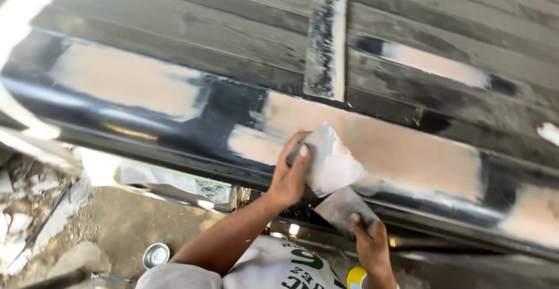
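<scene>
My left hand (288,175) grips a flat spreader blade (329,161) smeared with pale filler and presses it against the curved edge of a black vehicle roof (221,114). Just below, my right hand (368,239) holds a second grey spreader (343,206), tilted up toward the first one so the two blades touch. Pinkish patches of filler (402,149) cover the roof edge to the right of the blades, and a similar patch (125,79) lies to the left.
A long sanding block (326,43) rests on the ribbed roof behind the hands. Another filler strip (437,63) runs at the upper right. On the dirt ground below sit a small round tin (156,255) and rubble (29,207). A yellow lid (356,277) shows near my shirt.
</scene>
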